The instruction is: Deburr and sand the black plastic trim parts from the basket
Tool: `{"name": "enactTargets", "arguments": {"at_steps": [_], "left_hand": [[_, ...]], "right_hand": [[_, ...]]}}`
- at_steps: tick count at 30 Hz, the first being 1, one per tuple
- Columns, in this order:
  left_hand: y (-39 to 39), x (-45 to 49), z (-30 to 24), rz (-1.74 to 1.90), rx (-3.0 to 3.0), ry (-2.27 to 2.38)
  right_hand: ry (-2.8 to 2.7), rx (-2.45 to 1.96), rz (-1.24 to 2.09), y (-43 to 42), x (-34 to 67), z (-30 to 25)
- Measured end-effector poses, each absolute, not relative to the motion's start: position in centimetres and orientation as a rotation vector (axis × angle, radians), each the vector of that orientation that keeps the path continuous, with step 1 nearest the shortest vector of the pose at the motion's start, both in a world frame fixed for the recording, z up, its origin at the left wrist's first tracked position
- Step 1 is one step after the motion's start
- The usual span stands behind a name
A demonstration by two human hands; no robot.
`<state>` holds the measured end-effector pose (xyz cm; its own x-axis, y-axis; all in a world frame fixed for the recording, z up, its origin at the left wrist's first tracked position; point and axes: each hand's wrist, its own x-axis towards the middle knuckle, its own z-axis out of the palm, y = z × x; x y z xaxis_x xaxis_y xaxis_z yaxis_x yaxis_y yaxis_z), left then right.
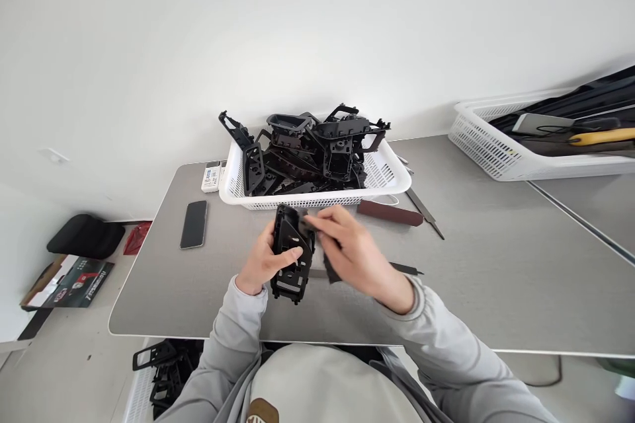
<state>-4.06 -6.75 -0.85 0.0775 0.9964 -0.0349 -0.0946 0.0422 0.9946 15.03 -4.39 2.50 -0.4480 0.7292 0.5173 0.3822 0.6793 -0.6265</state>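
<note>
Head view: the left hand (260, 259) grips a black moulded plastic frame (290, 281) upright, while the right hand (360, 256) pinches a dark cloth or abrasive sheet (331, 268) against its upper edge. Both are held over the desk (159, 284), near its front edge. Beyond, a white mesh basket (317, 201) carries a heap of similar frames (312, 158); a reddish sanding block (389, 213) and a file (421, 207) lie just right of it, and a phone (193, 225) lies left. A slipped grip could drop the frame on the hard desk or past its front edge, and its thin tabs (292, 301) look easiest to snap.
</note>
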Motion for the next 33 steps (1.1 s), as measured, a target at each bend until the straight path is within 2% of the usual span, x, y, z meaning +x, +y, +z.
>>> {"name": "enactTargets", "arguments": {"at_steps": [8,14,16,19,22,26,33], "left_hand": [[-6.9,-3.6,-1.4,1.227,1.178,1.181],[-7.0,-3.5,-1.9,1.239,1.146,1.195],[-6.8,-3.9,-1.9,1.321,1.100,1.228],[-6.5,-4.9,-1.8,1.500,1.015,1.264],[-6.5,-5.4,-1.7,1.462,0.999,1.184],[-6.8,-4.5,-1.9,1.395,0.993,1.113],[-7.4,-3.4,-2.5,1.408,1.043,1.209]], "right_hand": [[-2.280,-1.071,0.354,-5.8,13.5,1.3],[-2.352,-1.005,0.278,-6.4,14.7,1.3],[-2.398,-0.959,0.363,-6.8,15.1,1.2],[-2.456,-0.824,0.660,-7.0,16.1,0.9],[-2.229,-0.930,0.795,-6.0,17.0,0.9],[-1.968,-1.008,0.686,-4.7,16.5,1.2],[-2.147,-1.055,0.525,-6.9,13.4,0.5]]}}
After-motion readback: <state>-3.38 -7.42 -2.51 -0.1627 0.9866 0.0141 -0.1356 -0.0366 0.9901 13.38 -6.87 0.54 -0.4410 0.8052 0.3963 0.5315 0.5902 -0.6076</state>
